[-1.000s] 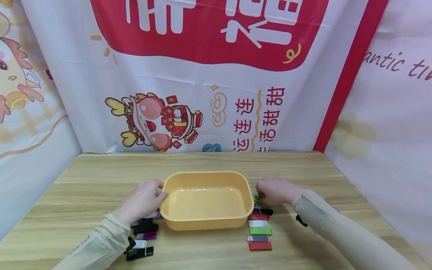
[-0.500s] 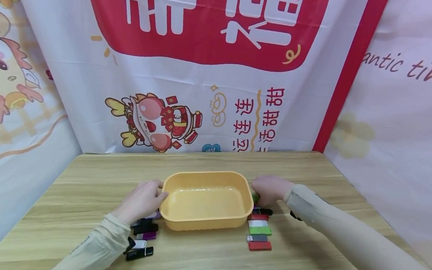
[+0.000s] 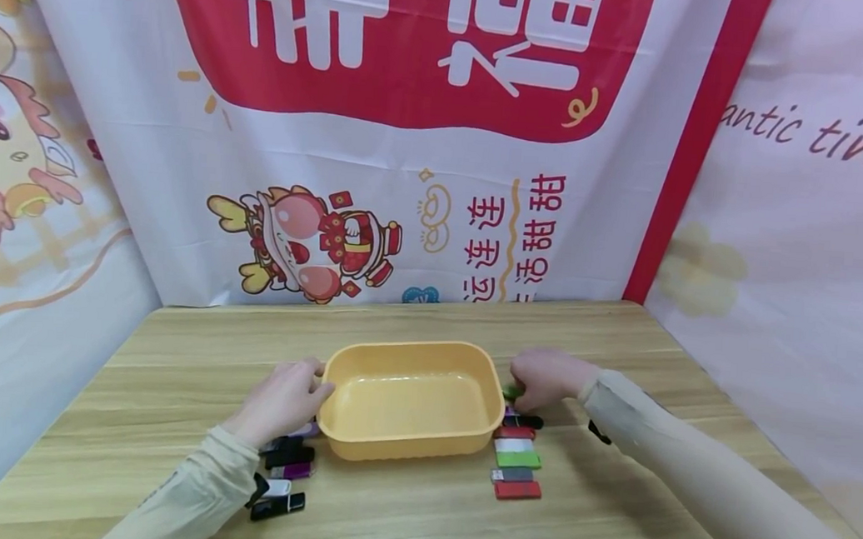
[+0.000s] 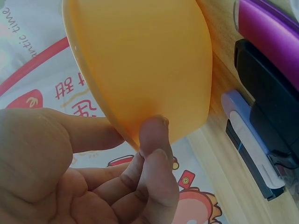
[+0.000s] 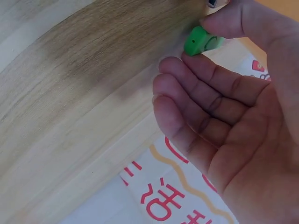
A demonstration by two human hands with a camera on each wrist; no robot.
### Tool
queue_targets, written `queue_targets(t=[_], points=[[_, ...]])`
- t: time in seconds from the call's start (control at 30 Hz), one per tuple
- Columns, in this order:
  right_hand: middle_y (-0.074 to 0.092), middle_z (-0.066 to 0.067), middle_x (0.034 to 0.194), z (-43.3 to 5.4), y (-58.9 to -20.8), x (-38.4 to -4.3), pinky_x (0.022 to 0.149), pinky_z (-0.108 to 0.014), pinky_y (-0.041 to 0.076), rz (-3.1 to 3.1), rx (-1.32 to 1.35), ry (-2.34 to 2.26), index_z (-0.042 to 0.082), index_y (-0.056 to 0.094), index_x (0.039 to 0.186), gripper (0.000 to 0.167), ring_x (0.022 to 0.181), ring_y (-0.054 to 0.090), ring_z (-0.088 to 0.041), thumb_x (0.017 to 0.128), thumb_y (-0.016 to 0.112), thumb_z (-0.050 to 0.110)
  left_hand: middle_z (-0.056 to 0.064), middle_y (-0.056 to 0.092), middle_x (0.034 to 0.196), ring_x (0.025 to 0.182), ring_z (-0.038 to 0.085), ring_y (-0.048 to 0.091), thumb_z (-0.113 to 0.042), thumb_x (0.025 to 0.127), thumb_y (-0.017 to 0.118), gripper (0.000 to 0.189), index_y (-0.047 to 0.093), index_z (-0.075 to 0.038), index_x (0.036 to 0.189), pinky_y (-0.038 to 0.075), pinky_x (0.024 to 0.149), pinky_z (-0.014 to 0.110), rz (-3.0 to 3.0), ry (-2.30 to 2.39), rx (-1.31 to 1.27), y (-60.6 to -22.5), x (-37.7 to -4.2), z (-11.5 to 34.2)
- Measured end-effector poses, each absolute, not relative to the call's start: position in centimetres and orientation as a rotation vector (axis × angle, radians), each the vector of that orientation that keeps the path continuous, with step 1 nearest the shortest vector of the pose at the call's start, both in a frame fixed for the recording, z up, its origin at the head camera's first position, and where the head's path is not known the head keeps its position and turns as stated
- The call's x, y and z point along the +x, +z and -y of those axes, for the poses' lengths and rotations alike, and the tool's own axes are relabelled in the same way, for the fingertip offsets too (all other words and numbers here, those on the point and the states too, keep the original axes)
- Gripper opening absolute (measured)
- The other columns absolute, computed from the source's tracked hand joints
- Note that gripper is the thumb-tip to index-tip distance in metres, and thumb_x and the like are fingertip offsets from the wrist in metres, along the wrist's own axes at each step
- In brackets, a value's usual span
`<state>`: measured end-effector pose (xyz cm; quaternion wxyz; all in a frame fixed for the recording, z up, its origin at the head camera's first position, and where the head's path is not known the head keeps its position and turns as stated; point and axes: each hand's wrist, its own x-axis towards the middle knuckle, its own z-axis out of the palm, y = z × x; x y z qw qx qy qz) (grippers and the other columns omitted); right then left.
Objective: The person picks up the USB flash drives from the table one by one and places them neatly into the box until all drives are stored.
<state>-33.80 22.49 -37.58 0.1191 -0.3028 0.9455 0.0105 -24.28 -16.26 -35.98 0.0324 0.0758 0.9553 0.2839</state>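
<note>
An orange-yellow plastic basin [image 3: 410, 450] sits on the wooden table. My left hand [image 3: 281, 403] pinches its left rim, thumb on one side and fingers on the other, as the left wrist view also shows. Just beyond the basin's right side, my right hand [image 3: 550, 380] pinches a small green USB stick [image 5: 200, 41] between thumb and index finger; most of the stick is hidden in the head view. Below that hand lies a column of USB sticks: a black one [image 3: 526, 422], a red one [image 3: 514, 433], a white-and-green pair, a grey one [image 3: 512, 476] and another red one [image 3: 518, 490].
Left of the basin lies another column of USB sticks, with a purple one [image 3: 293, 470], a white one [image 3: 277, 488] and a black one [image 3: 278, 506]; my left forearm partly covers it. Printed cloth [image 3: 320, 145] hangs behind the table [image 3: 399, 518] and at both sides.
My right hand has shifted slightly left, then back to the right, with fingers at the green USB stick throughout. The left hand and the basin have stayed in place.
</note>
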Motion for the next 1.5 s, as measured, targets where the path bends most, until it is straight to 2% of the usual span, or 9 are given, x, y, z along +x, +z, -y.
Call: queue_targets(t=[0.23, 0.43, 0.73, 1.13, 1.5], points=[[0.058, 0.006, 0.068, -23.1, -37.0, -33.6, 0.058, -0.031, 0.047, -2.779, -0.822, -0.11, 0.019, 0.061, 0.076, 0.019, 0.06, 0.053, -0.012, 0.078, 0.078, 0.028, 0.005, 0.067, 0.082, 0.064, 0.015, 0.062, -0.018, 0.099, 0.059, 0.04, 0.052, 0.007, 0.13, 0.05, 0.054, 0.029, -2.941, 0.873, 0.228, -36.0, -24.2, 16.4], [0.058, 0.002, 0.067, -24.4, -35.8, -33.4, 0.055, -0.031, 0.045, -2.82, -0.773, -0.314, 0.015, 0.06, 0.075, 0.017, 0.058, 0.052, -0.013, 0.083, 0.074, 0.021, 0.004, 0.067, 0.081, 0.063, 0.016, 0.064, -0.018, 0.099, 0.058, 0.04, 0.051, 0.008, 0.13, 0.051, 0.054, 0.029, -2.931, 0.905, 0.236, -36.2, -24.4, 16.4], [0.058, 0.004, 0.066, -25.6, -33.9, -33.0, 0.056, -0.03, 0.047, -2.918, -0.863, -0.384, 0.015, 0.063, 0.075, 0.012, 0.058, 0.052, -0.012, 0.079, 0.074, 0.018, 0.005, 0.068, 0.081, 0.063, 0.017, 0.064, -0.017, 0.099, 0.058, 0.042, 0.05, 0.009, 0.132, 0.05, 0.052, 0.03, -2.929, 0.907, 0.24, -36.1, -24.5, 16.2], [0.058, 0.008, 0.066, -23.5, -32.5, -31.4, 0.055, -0.028, 0.048, -2.95, -0.971, -0.381, 0.018, 0.064, 0.076, 0.013, 0.059, 0.053, -0.01, 0.08, 0.075, 0.022, 0.006, 0.069, 0.086, 0.066, 0.016, 0.064, -0.017, 0.099, 0.057, 0.043, 0.048, 0.008, 0.133, 0.052, 0.058, 0.03, -2.922, 0.914, 0.234, -36.1, -24.1, 16.2], [0.058, 0.01, 0.067, -20.1, -31.2, -30.9, 0.055, -0.026, 0.048, -2.927, -1.066, -0.276, 0.02, 0.066, 0.078, 0.013, 0.059, 0.053, -0.009, 0.081, 0.077, 0.026, 0.006, 0.067, 0.084, 0.065, 0.016, 0.064, -0.017, 0.1, 0.057, 0.041, 0.05, 0.008, 0.131, 0.051, 0.056, 0.029, -2.935, 0.905, 0.232, -36.1, -24.2, 16.2]])
